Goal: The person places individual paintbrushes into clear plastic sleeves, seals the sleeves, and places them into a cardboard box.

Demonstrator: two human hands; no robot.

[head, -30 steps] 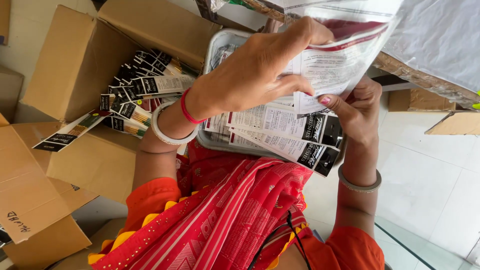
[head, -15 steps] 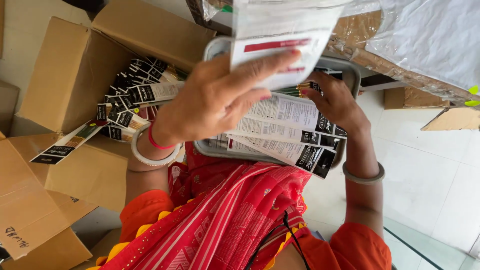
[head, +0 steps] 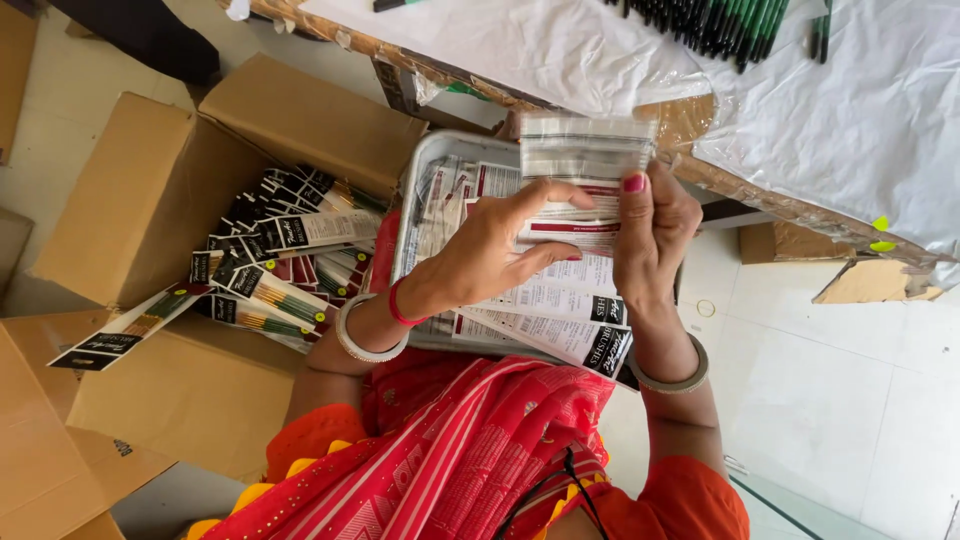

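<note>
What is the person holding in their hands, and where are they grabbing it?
A clear plastic packet, pinched at its lower end by both the left hand and right hand.

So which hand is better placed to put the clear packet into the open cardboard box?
Probably the left hand. It grips the clear packet on the side nearer the open cardboard box. The right hand also holds it, but sits farther from the box, over the metal tray.
</note>
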